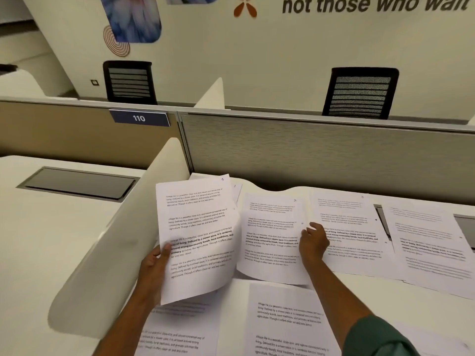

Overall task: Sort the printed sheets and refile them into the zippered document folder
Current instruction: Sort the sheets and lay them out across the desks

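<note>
Your left hand point(154, 263) pinches the lifted sheet marked 5 point(198, 235) at its lower left edge, thumb on the print. Your right hand point(312, 242) rests on the sheet marked 2 point(272, 237) lying on the desk point(38, 253), fingers curled at its right edge; whether it grips, you can't tell. No zippered folder in view. Risk: the held sheet droops and sweeps overlapping pages out of order. Divider point(123, 242) crowds your left; open room is right.
</note>
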A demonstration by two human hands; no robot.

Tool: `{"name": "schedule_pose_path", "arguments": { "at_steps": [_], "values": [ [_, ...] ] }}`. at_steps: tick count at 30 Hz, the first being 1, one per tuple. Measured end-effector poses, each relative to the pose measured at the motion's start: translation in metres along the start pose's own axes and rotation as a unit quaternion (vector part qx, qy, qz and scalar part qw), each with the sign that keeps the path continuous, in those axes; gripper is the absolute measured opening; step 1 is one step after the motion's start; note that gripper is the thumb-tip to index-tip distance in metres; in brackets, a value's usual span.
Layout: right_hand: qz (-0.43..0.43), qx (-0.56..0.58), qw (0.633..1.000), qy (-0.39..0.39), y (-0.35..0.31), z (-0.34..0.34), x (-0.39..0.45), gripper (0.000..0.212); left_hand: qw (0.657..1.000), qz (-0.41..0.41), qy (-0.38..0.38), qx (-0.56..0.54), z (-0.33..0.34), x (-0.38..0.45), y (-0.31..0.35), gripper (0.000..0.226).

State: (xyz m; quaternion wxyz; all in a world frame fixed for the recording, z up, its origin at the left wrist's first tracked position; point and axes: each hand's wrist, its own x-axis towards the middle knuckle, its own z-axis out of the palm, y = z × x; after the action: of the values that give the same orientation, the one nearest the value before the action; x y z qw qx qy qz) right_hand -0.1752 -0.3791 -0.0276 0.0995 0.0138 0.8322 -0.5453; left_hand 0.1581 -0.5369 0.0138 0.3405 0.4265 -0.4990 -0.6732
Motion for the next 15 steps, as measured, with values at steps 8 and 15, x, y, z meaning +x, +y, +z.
{"name": "schedule_pose_path", "arguments": {
  "at_steps": [8, 15],
  "values": [
    [-0.091, -0.043, 0.994, -0.041, -0.001, 0.000, -0.019, 0.038, 0.999, 0.025, -0.022, -0.001, -0.015, 0.006, 0.018, 0.032],
    [-0.266, -0.259, 0.917, -0.147, 0.024, -0.017, -0.047, 0.024, 0.997, 0.042, -0.056, -0.016, -0.011, -0.004, 0.039, 0.034]
  ]
}}
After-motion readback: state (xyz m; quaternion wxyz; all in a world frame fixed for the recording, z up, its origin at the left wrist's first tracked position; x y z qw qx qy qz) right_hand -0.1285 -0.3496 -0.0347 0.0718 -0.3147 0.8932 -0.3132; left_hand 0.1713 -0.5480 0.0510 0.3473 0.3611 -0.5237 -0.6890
